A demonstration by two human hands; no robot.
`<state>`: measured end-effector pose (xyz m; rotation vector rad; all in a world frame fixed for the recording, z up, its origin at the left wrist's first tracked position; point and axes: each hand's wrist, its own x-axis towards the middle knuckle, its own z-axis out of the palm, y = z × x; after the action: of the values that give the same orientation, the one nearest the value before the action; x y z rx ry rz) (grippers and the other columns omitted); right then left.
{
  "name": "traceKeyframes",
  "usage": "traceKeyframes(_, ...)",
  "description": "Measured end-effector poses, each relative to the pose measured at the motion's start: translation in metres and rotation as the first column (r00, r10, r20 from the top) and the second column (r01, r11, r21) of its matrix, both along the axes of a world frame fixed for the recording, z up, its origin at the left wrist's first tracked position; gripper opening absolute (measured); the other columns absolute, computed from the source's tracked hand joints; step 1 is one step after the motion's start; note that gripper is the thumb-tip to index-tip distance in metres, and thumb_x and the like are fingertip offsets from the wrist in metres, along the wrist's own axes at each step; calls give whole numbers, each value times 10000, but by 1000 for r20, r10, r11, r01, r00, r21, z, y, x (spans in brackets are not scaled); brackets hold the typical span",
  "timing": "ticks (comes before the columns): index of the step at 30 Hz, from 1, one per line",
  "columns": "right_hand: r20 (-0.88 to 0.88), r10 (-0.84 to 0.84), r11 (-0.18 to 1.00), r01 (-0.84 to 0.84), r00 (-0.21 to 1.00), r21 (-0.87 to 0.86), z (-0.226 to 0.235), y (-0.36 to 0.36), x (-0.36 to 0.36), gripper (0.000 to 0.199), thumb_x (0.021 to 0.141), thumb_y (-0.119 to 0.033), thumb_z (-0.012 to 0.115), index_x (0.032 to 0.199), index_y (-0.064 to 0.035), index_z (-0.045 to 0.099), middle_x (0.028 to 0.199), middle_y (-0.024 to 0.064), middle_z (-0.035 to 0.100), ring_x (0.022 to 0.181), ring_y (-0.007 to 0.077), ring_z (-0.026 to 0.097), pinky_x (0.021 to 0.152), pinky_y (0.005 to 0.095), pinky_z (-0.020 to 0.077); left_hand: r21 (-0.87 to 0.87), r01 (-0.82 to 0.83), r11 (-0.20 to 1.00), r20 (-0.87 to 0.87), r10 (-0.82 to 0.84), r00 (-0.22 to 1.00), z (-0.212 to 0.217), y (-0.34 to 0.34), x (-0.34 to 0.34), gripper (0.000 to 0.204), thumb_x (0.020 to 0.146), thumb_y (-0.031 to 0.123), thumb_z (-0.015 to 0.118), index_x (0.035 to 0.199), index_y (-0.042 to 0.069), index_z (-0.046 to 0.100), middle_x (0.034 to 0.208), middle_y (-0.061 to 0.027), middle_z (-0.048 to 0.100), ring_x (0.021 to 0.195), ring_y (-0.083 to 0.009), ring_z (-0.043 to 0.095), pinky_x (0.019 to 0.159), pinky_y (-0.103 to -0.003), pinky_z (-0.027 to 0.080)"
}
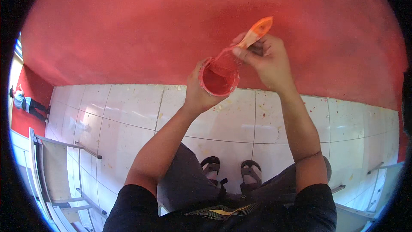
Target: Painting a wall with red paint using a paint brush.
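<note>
My left hand (198, 92) is wrapped round a small round paint pot (219, 92), whose inside and rim are coated in red paint. In my right hand (268, 60) is a paintbrush (260, 29) with an orange-tipped handle, pinched between thumb and fingers. Its red bristles (225, 63) point down to the left, at the far side of the pot's mouth. Whether the bristle tips touch the paint or the rim, I cannot tell. The red wall (141, 30) stands just beyond both hands.
Pale floor tiles (128, 107), spotted with paint drips, run along the wall's foot. Metal-framed furniture (56, 167) stands at the left, and another metal frame (377, 189) at the right. At the far left another person (26, 102) is near a red wall. My sandalled feet (251, 174) are below.
</note>
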<state>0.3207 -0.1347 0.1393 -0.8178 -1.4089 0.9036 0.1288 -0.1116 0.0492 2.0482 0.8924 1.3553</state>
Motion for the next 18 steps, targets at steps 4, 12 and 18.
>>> traceKeyframes(4,3,-55,976,54,999,-209,1,8,6,164,900,-95,696,1036,-28,635,936,47,685,817,143,676,741,297,565,-71,24,997,114,-16,993,11,3,3,699,628,248,901,1184,25,542,1110,-123,637,1044,-240,637,898,-368,510)
traceKeyframes(12,-543,-33,866,-247,839,-435,-36,26,13,179,955,-119,611,1109,-126,519,1047,46,669,944,192,685,768,345,606,-111,-12,994,130,26,991,15,1,7,755,648,199,903,1252,9,491,1196,-123,611,1110,-208,607,950,-361,494)
traceKeyframes(18,-740,-6,944,-240,673,-227,-52,35,18,199,932,-74,629,1076,-149,514,1065,52,671,934,201,695,796,386,618,-153,-2,988,193,32,981,21,-1,12,657,652,238,901,1162,16,551,1099,-108,652,1032,-211,640,895,-361,515)
